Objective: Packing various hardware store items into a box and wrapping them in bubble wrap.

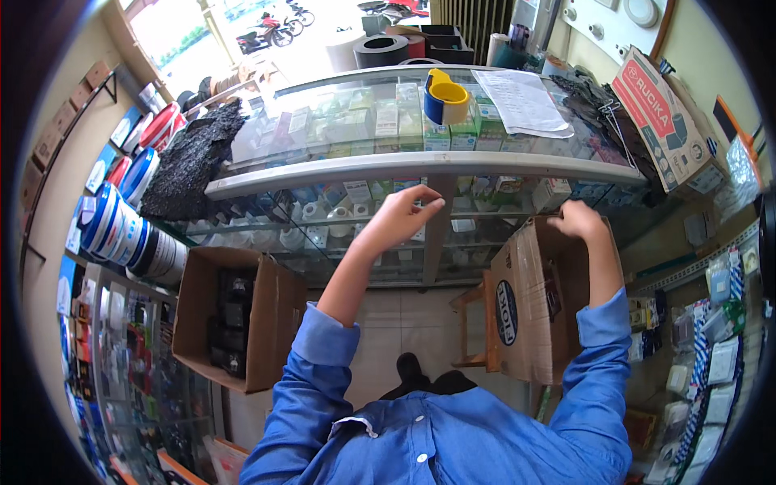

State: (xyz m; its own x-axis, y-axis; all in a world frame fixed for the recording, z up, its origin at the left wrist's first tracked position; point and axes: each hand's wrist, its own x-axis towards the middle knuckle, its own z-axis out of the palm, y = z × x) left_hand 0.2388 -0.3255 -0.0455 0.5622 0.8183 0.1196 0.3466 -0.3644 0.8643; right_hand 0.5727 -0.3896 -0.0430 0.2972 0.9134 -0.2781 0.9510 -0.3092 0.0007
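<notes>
My left hand [412,208] is raised before the front of a glass display counter [339,165]. Its thumb and forefinger are slightly apart with nothing between them. Over the upper edge of a cardboard box [521,291] on the right hangs my right hand [580,219], fingers bent down; whether they grip anything is hidden. This box bears printing and rests on a wooden stool [471,327]. Inside it a dark item [553,294] shows partly. To my left, another open cardboard box [273,315] contains several black packages [233,315].
On the counter top stand a yellow and blue tape dispenser [447,100] and paper sheets [521,103]. A printed carton [667,121] leans at the right end, black crumpled sheeting [188,160] lies at the left. Paint buckets [115,224] and glass shelving [139,364] line the left side.
</notes>
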